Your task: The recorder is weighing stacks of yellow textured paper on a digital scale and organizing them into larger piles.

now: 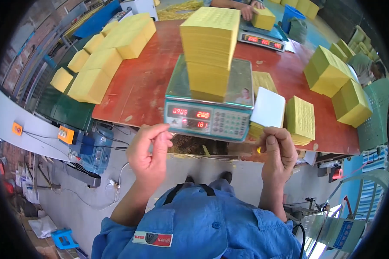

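Note:
A tall stack of yellow paper sheets [209, 56] stands on the pan of a teal digital scale [207, 121], whose red display is lit. Near the scale's front left corner is my left hand [148, 153], its fingers curled and thumb drawn toward the forefinger; I see nothing in it. My right hand [279, 155] is closed in a pinch just in front of a white card [268, 108], which lies on a yellow stack right of the scale. By its fingertips shows a tiny yellow bit; whether it is held, I cannot tell.
More yellow paper blocks [298, 118] stand on the red table [138, 86], to the right. Several others [93, 84] line its left side. Across the table, another person's hands [248, 11] touch a yellow block on a second scale [262, 39]. A metal-framed chair [367, 181] stands at right.

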Motion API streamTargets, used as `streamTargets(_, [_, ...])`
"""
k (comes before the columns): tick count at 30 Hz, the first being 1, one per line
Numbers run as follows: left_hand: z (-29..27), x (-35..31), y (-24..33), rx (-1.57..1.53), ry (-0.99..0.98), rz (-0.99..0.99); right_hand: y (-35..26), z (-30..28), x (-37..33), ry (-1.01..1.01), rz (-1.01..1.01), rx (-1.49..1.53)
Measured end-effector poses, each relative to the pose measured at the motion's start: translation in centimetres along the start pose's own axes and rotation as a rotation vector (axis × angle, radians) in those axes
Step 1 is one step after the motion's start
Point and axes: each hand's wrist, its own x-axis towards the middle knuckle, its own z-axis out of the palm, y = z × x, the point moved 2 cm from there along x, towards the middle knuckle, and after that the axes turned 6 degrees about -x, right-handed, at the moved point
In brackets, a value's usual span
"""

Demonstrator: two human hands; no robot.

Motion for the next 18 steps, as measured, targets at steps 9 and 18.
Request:
streamTargets(9, [-7.3, -1.2, -2.0, 0.002, 0.053, 0.004, -1.1, 7.4, -2.3, -0.007, 0.059, 0.085])
streamTargets(18, [-6.3, 1.3, -5.1, -0.087, -0.011, -0.037, -0.7, 8.5, -1.6, 0.01, 0.131, 0.018])
